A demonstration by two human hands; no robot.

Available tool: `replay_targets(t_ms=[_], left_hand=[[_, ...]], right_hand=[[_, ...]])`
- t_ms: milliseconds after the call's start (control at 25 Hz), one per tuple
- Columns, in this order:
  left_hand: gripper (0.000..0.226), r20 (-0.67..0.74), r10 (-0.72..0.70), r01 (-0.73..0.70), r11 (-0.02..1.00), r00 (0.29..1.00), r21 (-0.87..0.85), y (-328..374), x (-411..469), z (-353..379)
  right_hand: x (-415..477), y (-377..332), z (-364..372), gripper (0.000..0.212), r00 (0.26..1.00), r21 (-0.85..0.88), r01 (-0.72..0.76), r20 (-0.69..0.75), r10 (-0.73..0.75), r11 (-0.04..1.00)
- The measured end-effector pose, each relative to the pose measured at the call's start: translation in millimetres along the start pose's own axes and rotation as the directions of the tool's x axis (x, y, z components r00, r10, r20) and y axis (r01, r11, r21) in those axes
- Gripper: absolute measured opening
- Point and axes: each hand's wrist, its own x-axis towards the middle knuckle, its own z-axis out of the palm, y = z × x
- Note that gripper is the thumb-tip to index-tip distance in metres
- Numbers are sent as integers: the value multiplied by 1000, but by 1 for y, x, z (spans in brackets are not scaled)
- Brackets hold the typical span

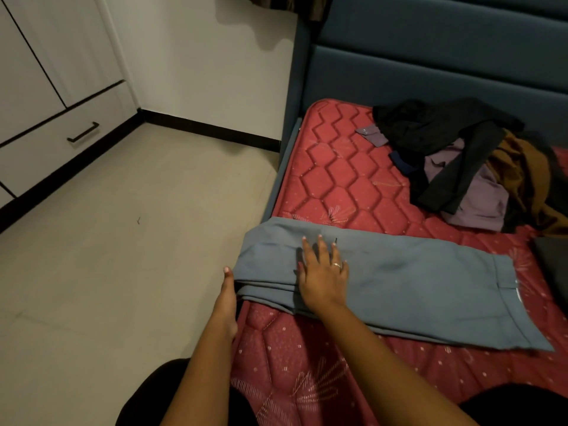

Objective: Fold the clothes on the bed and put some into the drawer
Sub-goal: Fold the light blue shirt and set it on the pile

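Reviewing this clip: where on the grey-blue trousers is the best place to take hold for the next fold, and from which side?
Take the trousers by their leg ends, where stacked layers overhang the mattress edge, coming from the floor side beside the left hand. The right hand, flat mid-leg, would likely anchor the fold.

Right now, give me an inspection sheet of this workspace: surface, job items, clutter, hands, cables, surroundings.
Surface: red quilted mattress.
Job's things: grey-blue trousers laid flat across the near mattress, left end overhanging its edge; unfolded clothes pile near the headboard; drawer shut.
Clutter: dark cloth at the right edge, kind unclear.
Hands: right hand flat on the trousers, fingers spread; left hand at the overhanging end, fingers hidden.
Cables: nothing seen.
Surroundings: tiled floor, white cupboard, blue padded headboard.
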Motion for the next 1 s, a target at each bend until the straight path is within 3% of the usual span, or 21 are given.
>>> replay_targets(t_ms=[80, 200, 360, 520, 640, 760, 840, 920, 1000], left_hand=[[69, 40, -9, 10, 1000, 999, -21, 2, 4, 2], [62, 26, -29, 30, 998, 999, -50, 4, 9, 4], [58, -88, 205, -217, 963, 975, -159, 1, 12, 8], [48, -212, 423, -468, 843, 881, -266, 34, -9, 19], [36, -237, 571, -613, 770, 786, -177, 69, -41, 47], [27, -129, 724, -732, 680, 677, -26, 88, -75, 92], [26, 13, 796, -789, 598, 606, 140, 90, -91, 127], [31, 199, 816, -823, 467, 542, 324, 79, -112, 173], [47, 400, 767, -836, 309, 501, 454, 53, -140, 228]], right_hand=[[-9, 11, 15, 59, 988, -22, 18, 153, -15, 1000], [-19, 40, 25, 76, 982, -75, 95, 169, -81, 993], [-20, 49, 21, 86, 974, -98, 150, 183, -131, 984], [-19, 41, 16, 63, 962, -81, 135, 250, -111, 988], [-17, 37, 4, 56, 942, 16, 134, 307, -132, 991], [-4, 48, -19, 55, 909, 237, 107, 370, -192, 965], [4, 66, -51, 53, 915, 551, -6, 340, -218, 835], [10, 100, -96, 51, 942, 830, -237, 323, -88, 505], [12, 145, -142, 56, 939, 929, -338, 344, -14, 147]])
